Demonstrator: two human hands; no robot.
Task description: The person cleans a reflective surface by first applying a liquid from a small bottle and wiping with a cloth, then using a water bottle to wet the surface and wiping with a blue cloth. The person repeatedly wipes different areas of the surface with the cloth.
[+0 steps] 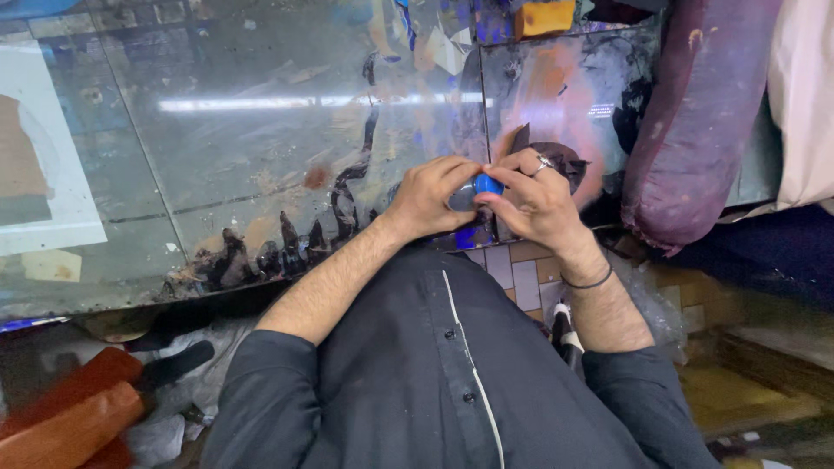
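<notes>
Both my hands meet over the near edge of a glass-topped table (261, 148). My left hand (430, 198) curls around a small blue and grey object (480, 188). My right hand (534, 201), with a ring on one finger and a dark band at the wrist, pinches the same object from the right side with thumb and fingers. Most of the object is hidden by my fingers, so its kind is unclear. My dark shirt with a white stripe fills the lower middle.
The glass is smeared with dark and orange paint. A purple stained bolster (695, 122) lies at the right. An orange block (545, 17) sits at the far edge. Reddish-brown pieces (74, 417) and crumpled plastic lie on the floor at lower left.
</notes>
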